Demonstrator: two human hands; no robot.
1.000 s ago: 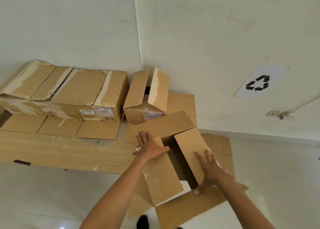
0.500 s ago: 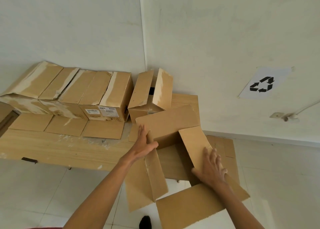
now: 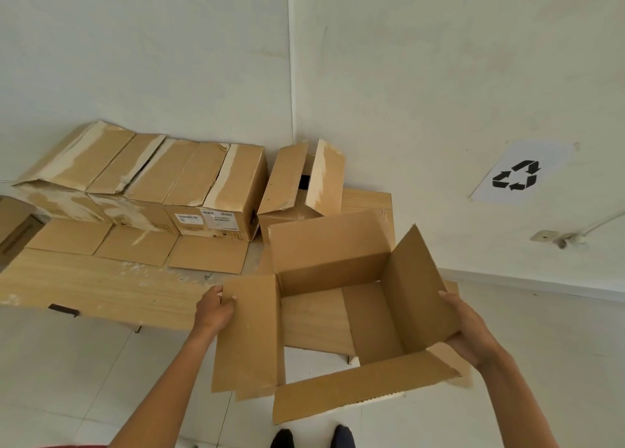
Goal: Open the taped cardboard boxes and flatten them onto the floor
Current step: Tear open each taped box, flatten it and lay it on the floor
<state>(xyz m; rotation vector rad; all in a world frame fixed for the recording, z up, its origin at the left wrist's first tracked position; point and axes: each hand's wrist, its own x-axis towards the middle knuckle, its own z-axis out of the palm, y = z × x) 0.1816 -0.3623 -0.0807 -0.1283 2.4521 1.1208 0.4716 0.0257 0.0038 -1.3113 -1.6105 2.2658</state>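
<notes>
Cardboard box [image 3: 331, 261], open at both ends with flaps spread, hangs above the floor [image 3: 67, 363]. Left hand [image 3: 214, 312] fingers pinch its left flap; right hand [image 3: 473, 332] fingers apparently curl round the right flap.

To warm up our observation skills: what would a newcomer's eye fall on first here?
First, the open cardboard box front and centre, its flaps spread, the left hand gripping its left flap and the right hand holding its right one. Next, the row of boxes on the wooden table by the left wall, and the recycling sign on the right wall.
</notes>
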